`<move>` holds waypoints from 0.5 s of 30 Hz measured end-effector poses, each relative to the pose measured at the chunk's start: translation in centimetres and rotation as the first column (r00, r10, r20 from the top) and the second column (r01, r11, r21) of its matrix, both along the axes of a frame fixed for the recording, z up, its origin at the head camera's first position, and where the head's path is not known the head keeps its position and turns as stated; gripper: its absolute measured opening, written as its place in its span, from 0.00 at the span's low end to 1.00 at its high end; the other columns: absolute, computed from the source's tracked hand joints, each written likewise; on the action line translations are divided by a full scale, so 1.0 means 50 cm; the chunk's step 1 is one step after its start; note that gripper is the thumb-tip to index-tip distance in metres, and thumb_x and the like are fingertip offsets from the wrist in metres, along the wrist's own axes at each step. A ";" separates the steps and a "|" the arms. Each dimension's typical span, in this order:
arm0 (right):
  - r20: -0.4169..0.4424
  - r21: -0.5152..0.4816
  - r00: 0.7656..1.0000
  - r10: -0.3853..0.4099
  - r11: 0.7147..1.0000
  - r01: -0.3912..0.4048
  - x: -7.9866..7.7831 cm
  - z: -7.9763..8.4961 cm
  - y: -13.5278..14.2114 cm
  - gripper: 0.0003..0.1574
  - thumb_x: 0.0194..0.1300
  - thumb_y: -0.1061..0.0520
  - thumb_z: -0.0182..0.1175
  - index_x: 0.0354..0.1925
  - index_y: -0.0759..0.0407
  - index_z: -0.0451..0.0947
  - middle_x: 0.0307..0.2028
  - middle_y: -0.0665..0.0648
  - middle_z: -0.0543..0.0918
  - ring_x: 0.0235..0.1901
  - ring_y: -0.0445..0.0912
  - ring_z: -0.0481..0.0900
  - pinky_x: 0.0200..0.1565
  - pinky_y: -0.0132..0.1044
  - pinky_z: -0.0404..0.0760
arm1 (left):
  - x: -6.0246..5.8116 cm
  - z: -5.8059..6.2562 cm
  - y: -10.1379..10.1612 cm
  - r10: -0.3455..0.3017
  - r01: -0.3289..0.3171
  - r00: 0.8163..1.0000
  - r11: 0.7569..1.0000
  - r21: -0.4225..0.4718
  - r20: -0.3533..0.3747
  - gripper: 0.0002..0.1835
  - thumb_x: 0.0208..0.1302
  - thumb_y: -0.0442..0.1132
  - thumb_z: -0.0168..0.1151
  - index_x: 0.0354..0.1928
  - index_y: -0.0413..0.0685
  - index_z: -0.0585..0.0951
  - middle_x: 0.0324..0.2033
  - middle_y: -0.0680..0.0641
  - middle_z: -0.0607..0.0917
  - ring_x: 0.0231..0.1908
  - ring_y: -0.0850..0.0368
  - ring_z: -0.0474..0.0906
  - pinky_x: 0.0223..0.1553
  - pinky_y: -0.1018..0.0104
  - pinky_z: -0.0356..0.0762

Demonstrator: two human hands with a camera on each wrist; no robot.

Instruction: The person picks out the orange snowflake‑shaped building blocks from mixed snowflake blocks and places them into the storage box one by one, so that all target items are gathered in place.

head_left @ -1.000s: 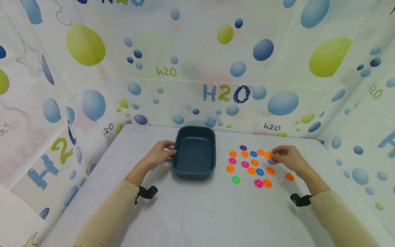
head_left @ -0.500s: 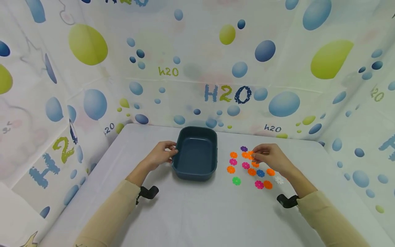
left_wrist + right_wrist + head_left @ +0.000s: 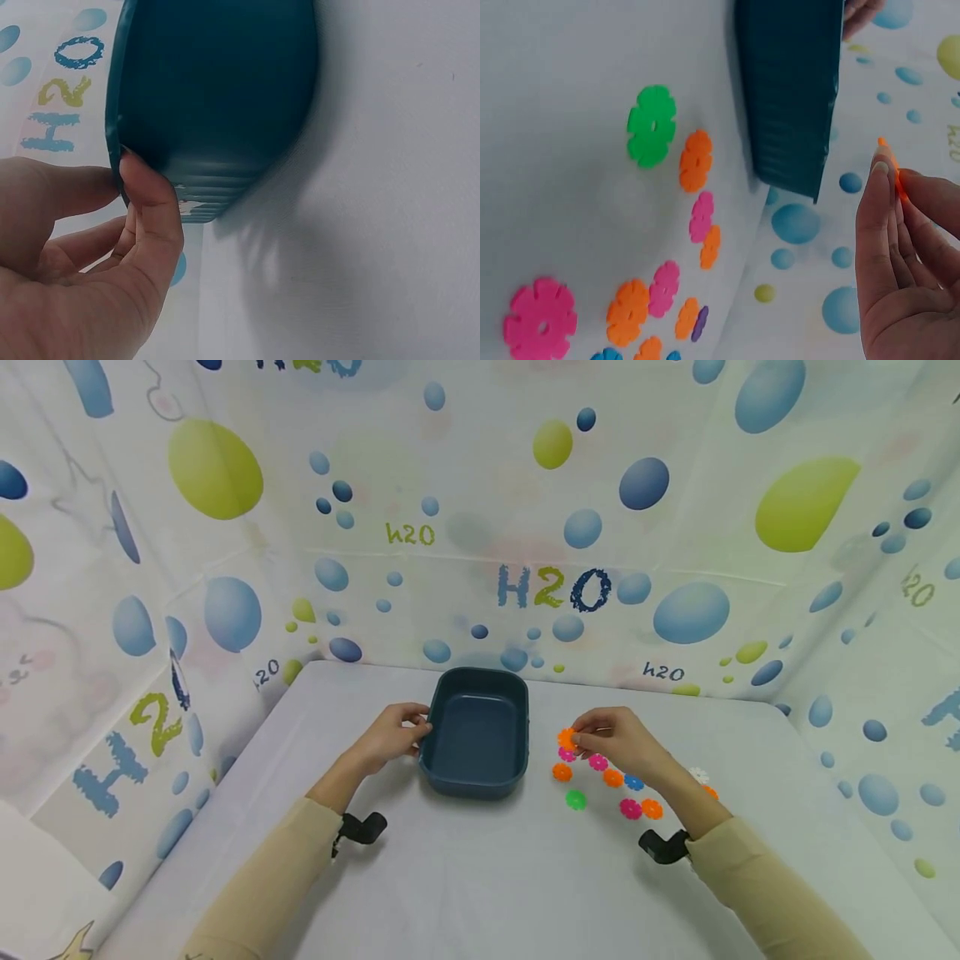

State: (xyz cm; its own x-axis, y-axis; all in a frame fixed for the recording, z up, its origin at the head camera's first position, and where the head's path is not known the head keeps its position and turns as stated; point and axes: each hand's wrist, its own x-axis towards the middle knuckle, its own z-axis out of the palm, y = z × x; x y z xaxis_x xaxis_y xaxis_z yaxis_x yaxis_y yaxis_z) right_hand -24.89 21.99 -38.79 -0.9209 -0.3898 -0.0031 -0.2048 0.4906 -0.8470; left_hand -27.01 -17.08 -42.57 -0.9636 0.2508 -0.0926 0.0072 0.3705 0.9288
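Observation:
A dark teal plastic bin point(image 3: 474, 787) stands on the white table, its inside bare in the head view. My left hand point(image 3: 392, 735) pinches the bin's left rim between thumb and fingers, as the left wrist view shows close up. Right of the bin, my right hand point(image 3: 618, 745) pinches an orange flower-shaped disc point(image 3: 567, 739) by its edge. In the right wrist view this held disc point(image 3: 898, 180) appears edge-on, raised off the table. A green disc point(image 3: 576, 800) and a pink disc point(image 3: 631, 809) lie flat in front of that hand.
Several more notched discs lie scattered right of the bin, such as a blue disc point(image 3: 633, 782) and a white disc point(image 3: 698, 774); a purple disc point(image 3: 700, 323) shows in the right wrist view. A bubble-printed cloth point(image 3: 465, 485) hangs behind the table.
My right hand has moved left over the scattered discs, carrying the orange disc closer to the bin. My left hand keeps its hold on the rim; the view has shifted slightly.

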 end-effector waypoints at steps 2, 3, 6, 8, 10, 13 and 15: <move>0.011 -0.013 1.000 0.005 1.000 -0.005 -0.001 -0.001 -0.009 0.14 0.73 0.59 0.63 0.53 0.67 0.81 0.43 0.62 0.87 0.43 0.61 0.87 0.49 0.42 0.87 | 0.000 -0.001 0.000 0.001 -0.001 1.000 1.000 -0.005 0.003 0.25 0.77 0.31 0.53 0.71 0.29 0.66 0.48 0.37 0.74 0.37 0.48 0.81 0.36 0.66 0.84; 0.011 -0.015 1.000 0.011 1.000 -0.011 -0.001 -0.001 -0.013 0.14 0.73 0.60 0.63 0.53 0.67 0.81 0.42 0.62 0.87 0.43 0.62 0.87 0.48 0.41 0.87 | -0.001 -0.002 0.000 -0.001 0.001 1.000 1.000 -0.007 0.003 0.25 0.77 0.31 0.53 0.71 0.29 0.66 0.48 0.37 0.74 0.37 0.48 0.81 0.36 0.66 0.84; 0.015 -0.038 1.000 0.019 0.999 -0.018 -0.002 -0.003 -0.027 0.13 0.72 0.60 0.63 0.51 0.67 0.81 0.41 0.62 0.87 0.43 0.64 0.86 0.48 0.42 0.87 | -0.001 -0.002 -0.001 -0.006 0.006 1.000 1.000 -0.002 0.003 0.25 0.77 0.31 0.53 0.71 0.28 0.65 0.48 0.36 0.74 0.38 0.48 0.82 0.36 0.66 0.84; 0.006 -0.049 1.000 0.022 0.999 -0.022 -0.004 -0.004 -0.038 0.13 0.72 0.61 0.64 0.51 0.68 0.82 0.40 0.63 0.87 0.41 0.62 0.87 0.48 0.45 0.87 | -0.001 -0.001 -0.002 -0.016 0.016 1.000 1.000 0.012 -0.004 0.26 0.76 0.30 0.53 0.71 0.27 0.65 0.48 0.36 0.74 0.38 0.47 0.82 0.36 0.65 0.85; 0.005 -0.064 1.000 0.030 0.997 -0.030 -0.006 -0.006 -0.048 0.13 0.71 0.61 0.64 0.50 0.68 0.82 0.39 0.63 0.86 0.40 0.63 0.87 0.48 0.47 0.87 | 0.005 0.009 0.000 -0.027 0.027 1.000 0.999 0.022 -0.008 0.26 0.76 0.30 0.53 0.71 0.25 0.64 0.47 0.36 0.74 0.38 0.46 0.81 0.36 0.63 0.85; 0.004 -0.084 0.999 0.044 0.995 -0.044 -0.007 -0.007 -0.066 0.13 0.71 0.62 0.64 0.50 0.68 0.82 0.39 0.64 0.86 0.39 0.61 0.87 0.46 0.47 0.88 | 0.007 0.013 0.001 -0.032 0.032 0.999 0.999 0.027 -0.010 0.26 0.76 0.30 0.53 0.71 0.25 0.64 0.46 0.37 0.75 0.37 0.48 0.80 0.35 0.62 0.85; 0.014 -0.096 0.998 0.055 0.994 -0.053 -0.005 -0.005 -0.079 0.13 0.71 0.61 0.64 0.50 0.68 0.82 0.39 0.64 0.86 0.41 0.64 0.87 0.47 0.47 0.88 | 0.007 0.014 0.002 -0.032 0.032 0.999 0.999 0.024 -0.007 0.26 0.76 0.30 0.54 0.70 0.25 0.64 0.45 0.37 0.75 0.36 0.48 0.80 0.35 0.61 0.85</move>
